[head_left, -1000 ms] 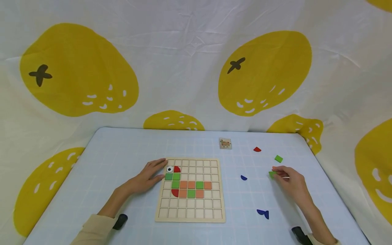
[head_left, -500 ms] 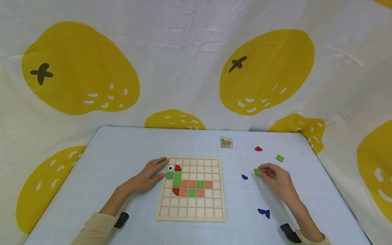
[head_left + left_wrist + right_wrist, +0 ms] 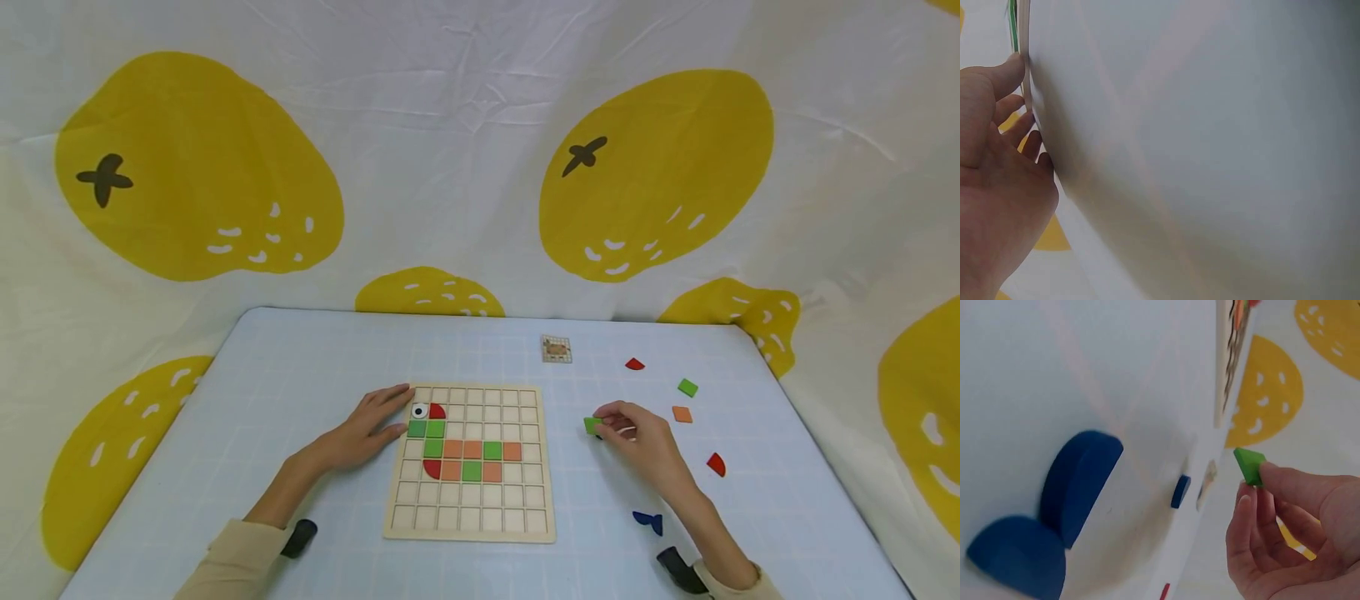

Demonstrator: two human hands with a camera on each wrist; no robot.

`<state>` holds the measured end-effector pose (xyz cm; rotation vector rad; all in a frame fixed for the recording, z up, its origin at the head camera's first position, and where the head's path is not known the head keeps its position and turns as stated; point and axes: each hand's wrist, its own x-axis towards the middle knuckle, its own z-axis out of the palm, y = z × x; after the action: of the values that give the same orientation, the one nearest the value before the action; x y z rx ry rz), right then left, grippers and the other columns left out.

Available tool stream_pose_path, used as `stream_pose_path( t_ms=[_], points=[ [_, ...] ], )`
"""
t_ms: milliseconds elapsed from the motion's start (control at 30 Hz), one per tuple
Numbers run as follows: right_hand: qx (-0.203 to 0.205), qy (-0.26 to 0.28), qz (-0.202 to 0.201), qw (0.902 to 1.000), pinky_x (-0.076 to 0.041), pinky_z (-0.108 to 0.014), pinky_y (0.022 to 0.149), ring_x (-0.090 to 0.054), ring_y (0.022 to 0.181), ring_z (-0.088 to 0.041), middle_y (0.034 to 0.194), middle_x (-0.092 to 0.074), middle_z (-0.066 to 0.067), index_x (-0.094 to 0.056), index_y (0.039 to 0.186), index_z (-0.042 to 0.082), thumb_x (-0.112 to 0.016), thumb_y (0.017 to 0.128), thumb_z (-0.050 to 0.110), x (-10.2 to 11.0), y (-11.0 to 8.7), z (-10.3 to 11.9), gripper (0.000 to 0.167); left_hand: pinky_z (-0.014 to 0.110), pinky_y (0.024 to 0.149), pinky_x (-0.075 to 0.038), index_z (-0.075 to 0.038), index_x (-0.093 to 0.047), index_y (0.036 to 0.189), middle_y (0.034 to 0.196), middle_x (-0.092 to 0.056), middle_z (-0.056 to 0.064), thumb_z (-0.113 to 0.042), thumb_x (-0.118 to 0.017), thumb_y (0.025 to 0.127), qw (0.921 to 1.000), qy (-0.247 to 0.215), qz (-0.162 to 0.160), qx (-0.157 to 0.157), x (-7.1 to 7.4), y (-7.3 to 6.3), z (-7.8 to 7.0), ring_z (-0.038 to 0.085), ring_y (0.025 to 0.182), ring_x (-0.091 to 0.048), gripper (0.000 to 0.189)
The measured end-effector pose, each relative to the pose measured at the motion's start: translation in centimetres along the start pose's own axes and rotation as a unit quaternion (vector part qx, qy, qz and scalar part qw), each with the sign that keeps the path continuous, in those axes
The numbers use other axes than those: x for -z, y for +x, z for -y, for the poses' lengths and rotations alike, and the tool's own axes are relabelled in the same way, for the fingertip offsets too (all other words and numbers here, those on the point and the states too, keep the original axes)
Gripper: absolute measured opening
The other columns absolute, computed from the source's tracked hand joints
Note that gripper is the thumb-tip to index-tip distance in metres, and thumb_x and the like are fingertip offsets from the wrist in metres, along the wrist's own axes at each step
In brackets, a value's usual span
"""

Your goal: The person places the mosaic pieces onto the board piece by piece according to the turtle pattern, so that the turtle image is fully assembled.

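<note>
A square wooden board [image 3: 510, 518] with a grid of cells lies mid-table. Green squares [image 3: 433, 448], orange squares [image 3: 472, 450], two red quarter-circles [image 3: 437, 412] and a white tile with a black eye dot [image 3: 420, 411] fill some cells. My left hand [image 3: 366, 431] rests on the table, its thumb and extended fingers touching the board's left edge [image 3: 1024, 31]. To the right of the board, my right hand [image 3: 643, 437] pinches a green square tile [image 3: 1250, 465] between thumb and fingers, held above the table. Below it, a blue half-round piece [image 3: 1180, 491] is mostly hidden in the head view.
Two touching blue pieces [image 3: 648, 522] lie near the right forearm. Farther right are an orange square [image 3: 682, 414], a green square [image 3: 687, 387] and red quarter-circles [image 3: 716, 464], [image 3: 634, 364]. A small picture card [image 3: 557, 349] lies behind the board.
My right hand has carried the green tile left toward the board, uncovering an orange square and a red quarter-circle. The left hand stays at the board's edge.
</note>
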<state>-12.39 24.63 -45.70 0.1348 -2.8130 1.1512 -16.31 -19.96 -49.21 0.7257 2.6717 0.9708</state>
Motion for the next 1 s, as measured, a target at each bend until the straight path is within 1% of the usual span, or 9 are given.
stream_pose_path(
  t_ms=[133, 333, 467, 700, 867, 1000],
  points=[
    [0.007, 0.009, 0.007, 0.9999, -0.056, -0.018, 0.076, -0.064, 0.084, -0.016, 0.091, -0.069, 0.000, -0.074, 0.106, 0.008, -0.081, 0.089, 0.008, -1.0, 0.0, 0.7, 0.018, 0.065, 0.117, -0.027, -0.007, -0.035, 0.160, 0.166, -0.028, 0.016, -0.026, -0.058, 0.106, 1.0000, 0.001, 0.001, 0.003, 0.0, 0.0, 0.0, 0.041, 0.149, -0.023, 0.062],
    [0.024, 0.038, 0.025, 0.9987, -0.057, -0.021, 0.075, -0.064, 0.081, -0.015, 0.089, -0.069, 0.000, -0.074, 0.103, 0.007, -0.082, 0.087, 0.005, -2.2, -0.2, 1.9, 0.018, 0.065, 0.117, -0.027, -0.006, -0.035, 0.160, 0.166, -0.028, 0.017, -0.024, -0.059, 0.106, 1.0000, 0.000, 0.001, 0.003, 0.0, 0.1, -0.1, 0.042, 0.149, -0.023, 0.062],
    [0.038, 0.062, 0.041, 0.9965, -0.058, -0.023, 0.075, -0.064, 0.081, -0.014, 0.088, -0.068, 0.001, -0.073, 0.101, 0.006, -0.081, 0.087, 0.003, -2.9, -0.2, 2.6, 0.016, 0.065, 0.117, -0.027, -0.005, -0.035, 0.160, 0.166, -0.028, 0.017, -0.022, -0.059, 0.106, 1.0000, 0.000, 0.001, 0.002, 0.1, 0.1, -0.1, 0.042, 0.149, -0.023, 0.061],
    [0.043, 0.098, 0.070, 0.9918, -0.058, -0.024, 0.075, -0.065, 0.080, -0.014, 0.086, -0.067, 0.001, -0.073, 0.099, 0.006, -0.081, 0.087, 0.002, -4.1, -0.4, 3.7, 0.015, 0.065, 0.118, -0.025, -0.002, -0.035, 0.159, 0.165, -0.029, 0.020, -0.018, -0.059, 0.106, 0.9999, -0.007, -0.001, -0.007, 0.1, 0.1, -0.2, 0.044, 0.149, -0.023, 0.061],
    [0.062, 0.107, 0.092, 0.9881, -0.059, -0.025, 0.075, -0.066, 0.080, -0.014, 0.086, -0.068, 0.001, -0.073, 0.097, 0.006, -0.080, 0.088, 0.003, -4.9, -0.5, 4.1, 0.012, 0.065, 0.118, -0.025, -0.002, -0.035, 0.159, 0.165, -0.029, 0.020, -0.018, -0.059, 0.106, 0.9999, -0.009, -0.001, -0.011, 0.1, 0.2, -0.1, 0.043, 0.149, -0.023, 0.061],
    [0.055, 0.104, 0.112, 0.9868, -0.058, -0.024, 0.075, -0.067, 0.080, -0.013, 0.087, -0.068, 0.002, -0.072, 0.097, 0.007, -0.080, 0.089, 0.006, -5.4, -0.6, 4.4, 0.010, 0.065, 0.117, -0.025, -0.002, -0.035, 0.159, 0.165, -0.029, 0.020, -0.018, -0.059, 0.106, 0.9999, -0.005, -0.001, -0.014, 0.1, 0.2, -0.1, 0.044, 0.149, -0.023, 0.060]
  ],
)
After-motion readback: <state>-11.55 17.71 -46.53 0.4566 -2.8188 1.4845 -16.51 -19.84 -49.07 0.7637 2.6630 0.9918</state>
